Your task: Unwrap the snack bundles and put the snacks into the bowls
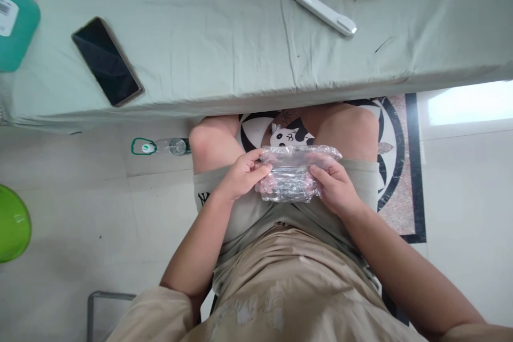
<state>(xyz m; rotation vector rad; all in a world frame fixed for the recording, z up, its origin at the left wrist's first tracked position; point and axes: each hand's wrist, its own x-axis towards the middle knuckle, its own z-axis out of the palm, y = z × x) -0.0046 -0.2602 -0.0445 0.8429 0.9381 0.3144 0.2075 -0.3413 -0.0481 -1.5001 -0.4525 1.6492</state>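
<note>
Above my lap I hold a clear, crinkled plastic wrapper (289,173) stretched sideways between both hands. My left hand (244,175) is closed on its left end, thumb on top and fingers behind. The right end is pinched the same way by my right hand (334,184). Through the film some fingers show blurred. Whether anything lies inside the plastic I cannot tell. Beyond the hands, on the cloth-covered table, lie a white box cutter (323,12) with a bit of blade showing and a dark-screened phone (107,61).
A pale green cloth (208,37) covers the table in front of me. At its left edge sits a teal object (18,26) with a white label. On the floor are a plastic bottle (172,146) with a green loop and a bright green round item (14,223).
</note>
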